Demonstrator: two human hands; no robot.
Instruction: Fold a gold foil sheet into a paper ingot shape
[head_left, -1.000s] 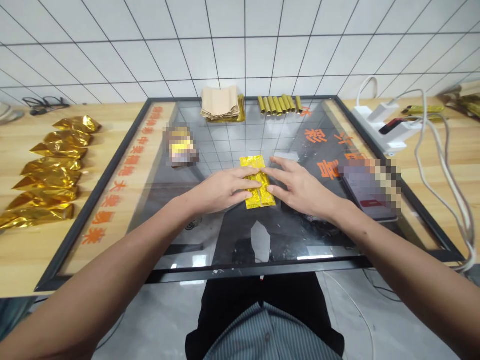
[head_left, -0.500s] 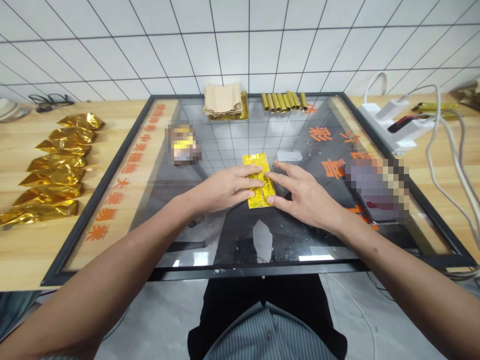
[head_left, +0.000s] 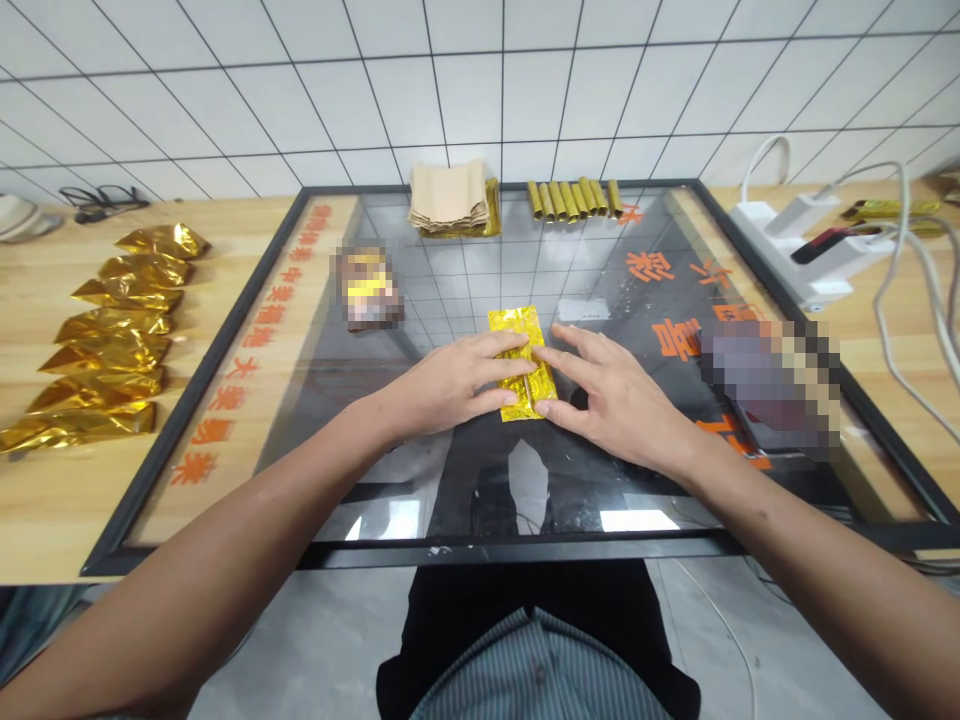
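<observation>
Two hands press one gold foil sheet (head_left: 523, 362) flat on the glass tabletop (head_left: 465, 470), approx. centre of the black frame (head_left: 187, 400).

Left hand (head_left: 450, 380): fingers extended, tips on the sheet's left half; nothing is pinched, palm down, flat contact only. Right hand (head_left: 611, 395): likewise spread flat, index tip and thumb touching the sheet's right edge; no closed grip on anything.

Sheet: folded lengthwise, w/ a crease running down its middle between the fingertips. Far end lies bare; near end is under the fingers.

Handling (judged): very light, thin, soft and crinkly; holds a crease once pressed, tears or wrinkles easily if pulled. Smooth foil on smooth glass likely slides, so downward pressure from both sides keeps it in place. Best hold: pinch at a long edge or a corner w/ fingertip pads; lifting from the middle would buckle it.

Surroundings: row of gold foil cones (head_left: 105, 340) on the wooden bench (head_left: 45, 500) at left, well apart from the hands. Stack of tan paper (head_left: 448, 195) and a row of small gold rolls (head_left: 574, 198) at the far edge of the glass. White power strip (head_left: 795, 245) w/ cables at right. Orange characters (head_left: 225, 395) printed along the frame border.
</observation>
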